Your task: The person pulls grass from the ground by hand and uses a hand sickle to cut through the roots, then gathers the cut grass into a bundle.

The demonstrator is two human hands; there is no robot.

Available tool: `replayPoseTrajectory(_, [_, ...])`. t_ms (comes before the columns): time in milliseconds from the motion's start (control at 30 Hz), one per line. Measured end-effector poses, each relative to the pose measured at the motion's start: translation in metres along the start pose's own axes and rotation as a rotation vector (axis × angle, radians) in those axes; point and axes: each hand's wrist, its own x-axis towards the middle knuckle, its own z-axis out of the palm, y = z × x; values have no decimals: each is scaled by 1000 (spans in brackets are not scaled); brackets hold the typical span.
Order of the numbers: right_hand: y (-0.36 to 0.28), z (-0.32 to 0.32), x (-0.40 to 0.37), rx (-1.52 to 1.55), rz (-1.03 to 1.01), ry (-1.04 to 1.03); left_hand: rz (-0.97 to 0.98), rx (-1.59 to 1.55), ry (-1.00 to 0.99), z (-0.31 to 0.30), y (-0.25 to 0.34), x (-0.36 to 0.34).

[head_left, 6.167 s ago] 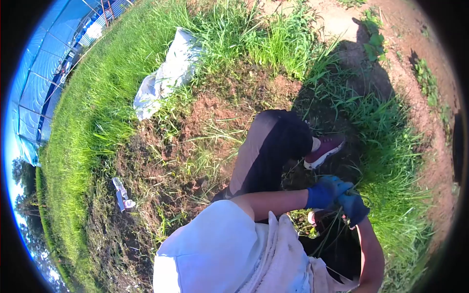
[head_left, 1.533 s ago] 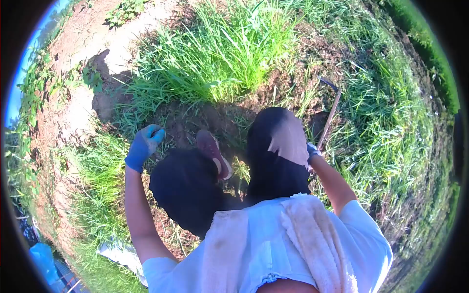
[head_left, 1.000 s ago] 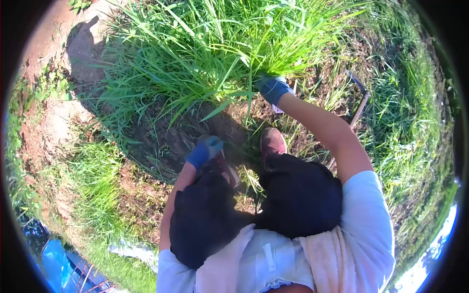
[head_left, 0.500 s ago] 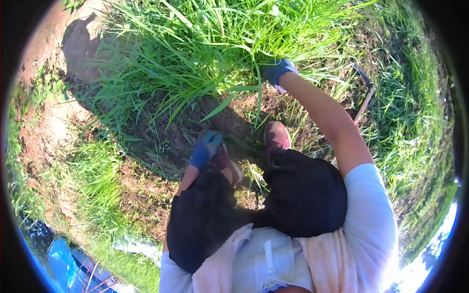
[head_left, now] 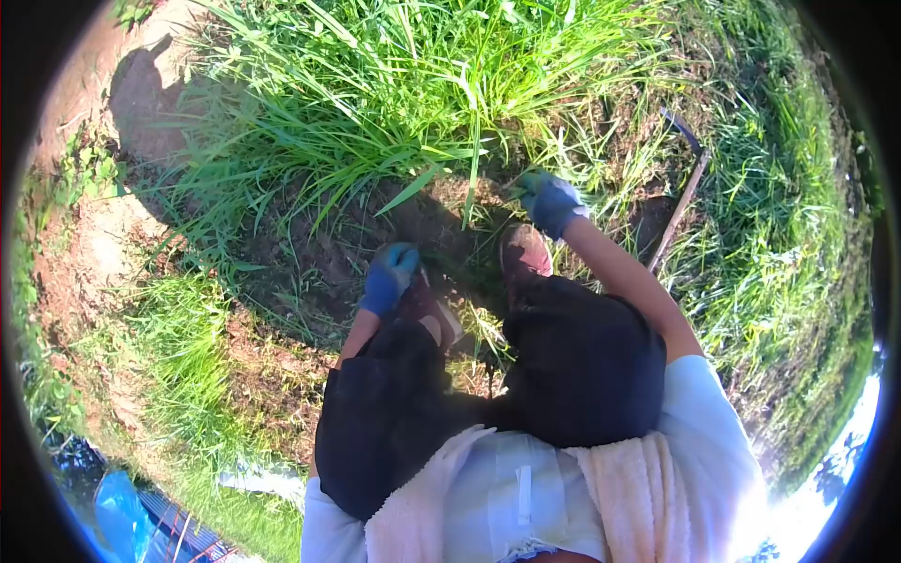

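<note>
My left hand (head_left: 390,275), in a blue glove, is closed above my left shoe (head_left: 434,308). Its fingers are curled in, and I cannot see what they hold, if anything. In a matching glove, my right hand (head_left: 552,202) is just ahead of my right shoe (head_left: 526,251), low over the soil. Its fingers are drawn together, with greenish tips; whatever is between them is too small to make out. Tall green grass (head_left: 404,89) grows in a dense clump ahead of both hands, its long blades leaning toward me.
A sickle (head_left: 682,197) with a long wooden handle and curved dark blade lies on the ground to the right. Low grass (head_left: 188,347) grows at the left beside bare reddish soil (head_left: 108,249). A blue plastic sheet (head_left: 122,514) shows at the lower left.
My right hand has come back from the grass clump toward my right shoe, and the arm is more bent. My left hand has stayed nearly in place, slightly shifted.
</note>
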Motion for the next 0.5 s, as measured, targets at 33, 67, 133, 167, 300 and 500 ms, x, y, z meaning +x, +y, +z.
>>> replayPoseTrajectory(33, [6, -22, 15, -33, -42, 94, 83, 42, 36, 1, -7, 6])
replayPoseTrajectory(67, [10, -37, 30, -184, -65, 158, 97, 46, 35, 0, 1, 9])
replayPoseTrajectory(133, [8, -58, 54, -328, -40, 159, -42, -6, -7, 0, 10, 4])
replayPoseTrajectory(167, [2, -65, 68, -320, 0, 96, -42, -5, -5, 0, 14, 2])
replayPoseTrajectory(300, [11, -2, 142, -301, -386, 167, -49, -26, 57, 1, 3, 2])
replayPoseTrajectory(500, [-22, -41, 141, -120, -170, -172, 192, 114, 32, 1, 26, -5])
